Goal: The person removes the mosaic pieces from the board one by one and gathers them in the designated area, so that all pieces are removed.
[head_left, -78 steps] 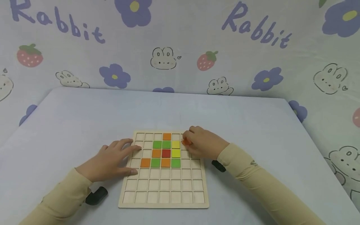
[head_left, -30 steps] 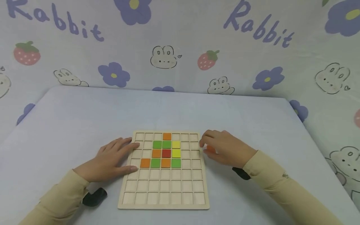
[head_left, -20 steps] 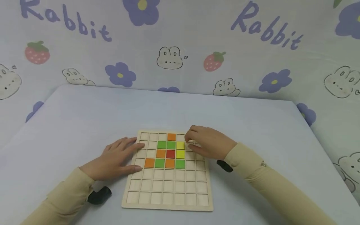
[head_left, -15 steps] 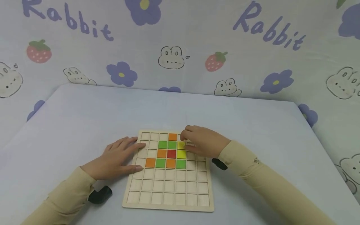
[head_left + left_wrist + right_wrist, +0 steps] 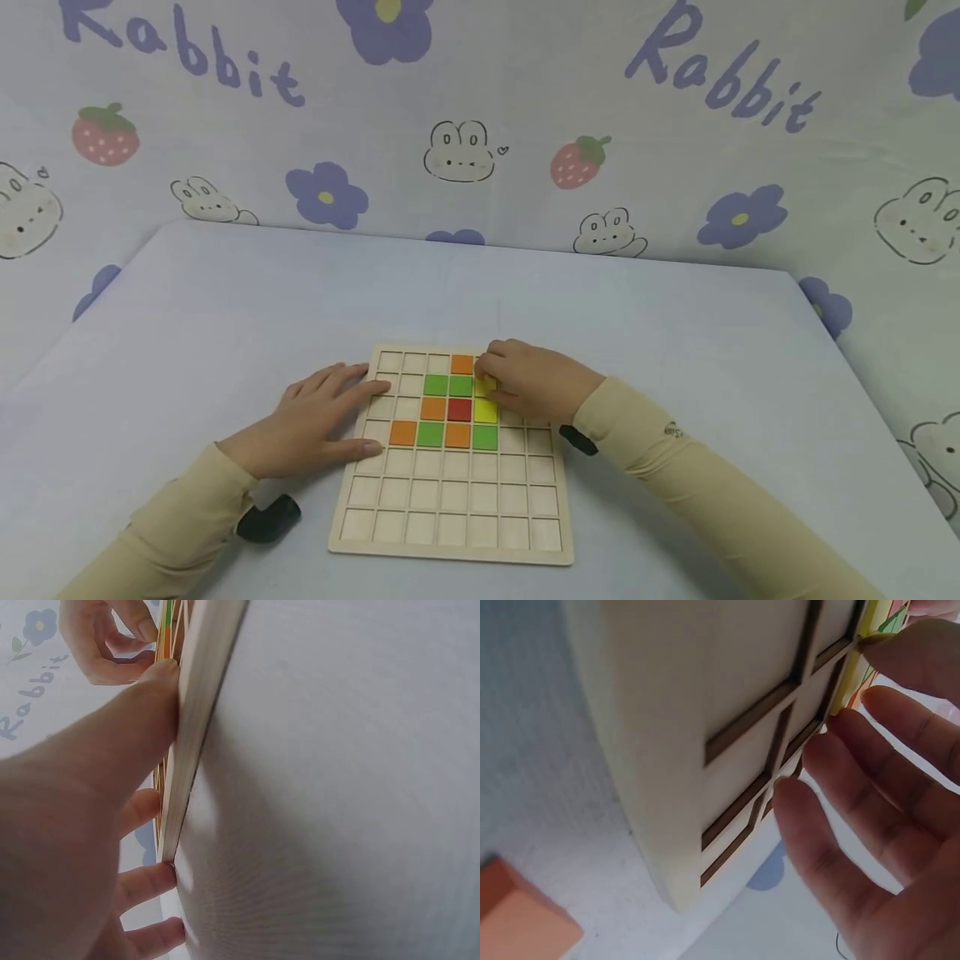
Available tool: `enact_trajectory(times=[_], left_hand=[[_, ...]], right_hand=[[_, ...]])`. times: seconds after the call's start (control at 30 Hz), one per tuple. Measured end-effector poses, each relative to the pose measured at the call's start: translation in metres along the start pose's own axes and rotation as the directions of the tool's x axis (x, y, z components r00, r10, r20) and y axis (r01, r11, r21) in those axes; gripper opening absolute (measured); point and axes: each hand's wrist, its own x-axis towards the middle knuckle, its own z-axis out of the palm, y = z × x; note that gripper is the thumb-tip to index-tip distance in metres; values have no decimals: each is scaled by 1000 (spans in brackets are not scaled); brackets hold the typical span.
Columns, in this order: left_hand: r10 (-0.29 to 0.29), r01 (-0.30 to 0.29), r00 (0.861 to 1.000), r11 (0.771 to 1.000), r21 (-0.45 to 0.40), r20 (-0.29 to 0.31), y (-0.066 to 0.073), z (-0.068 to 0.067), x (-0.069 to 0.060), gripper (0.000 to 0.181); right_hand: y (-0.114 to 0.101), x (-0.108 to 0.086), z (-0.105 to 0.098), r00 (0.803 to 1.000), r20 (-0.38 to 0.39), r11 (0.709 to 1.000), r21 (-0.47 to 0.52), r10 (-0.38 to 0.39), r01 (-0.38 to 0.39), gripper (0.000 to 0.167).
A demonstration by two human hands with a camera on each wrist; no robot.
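The wooden grid board (image 5: 450, 557) lies flat, with orange, green, yellow and one red square tile (image 5: 459, 410) in its upper cells. My left hand (image 5: 296, 433) rests on the board's left edge, fingers spread; in the left wrist view its thumb (image 5: 160, 679) touches the rim. My right hand (image 5: 543, 379) is over the upper right cells, thumb and a finger pinching the upper yellow tile (image 5: 486, 387), which they partly cover. The right wrist view shows this yellow edge (image 5: 849, 681) between the fingertips, the other fingers (image 5: 821, 840) lying beside it.
An orange block (image 5: 529, 915) lies on the table off the board's right side, hidden in the head view. Dark wrist-worn devices (image 5: 268, 518) sit below both wrists. A printed cloth (image 5: 525, 92) hangs behind the white table (image 5: 300, 267).
The right hand carried an orange block off the board to the right, let it go, then came back left to the upper yellow tile. The left hand has stayed at the left edge.
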Motion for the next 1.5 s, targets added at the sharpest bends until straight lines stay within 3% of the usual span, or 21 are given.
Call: enact_trajectory(times=[0.23, 0.6, 1.13, 1.23, 1.33, 1.43, 1.5], left_hand=[[-8, 8, 1000, 1000, 2, -5, -2, -1, -1, 70], [-2, 2, 1000, 1000, -17, 2, 1, -1, 2, 69], [-31, 31, 999, 1000, -2, 24, -1, 4, -1, 73], [-21, 21, 1000, 1000, 3, 13, 0, 3, -2, 72], [-19, 19, 1000, 1000, 1, 14, 0, 3, -2, 73], [-13, 13, 1000, 1000, -9, 16, -1, 2, -1, 73], [-15, 15, 1000, 1000, -15, 23, -1, 1, -1, 73]], right_hand=[[-1, 3, -3, 999, 45, 999, 41, 12, -14, 26], [1, -6, -6, 998, 32, 998, 32, -51, 50, 28], [6, -10, 0, 992, -54, 994, 5, -112, 112, 22], [5, -15, -6, 996, -61, 998, 0, -69, 69, 24], [7, -26, -15, 998, -45, 999, 5, 43, -43, 29], [13, -43, -23, 983, -10, 983, 35, 181, -181, 32], [20, -55, -25, 973, -8, 971, 55, 233, -232, 31]])
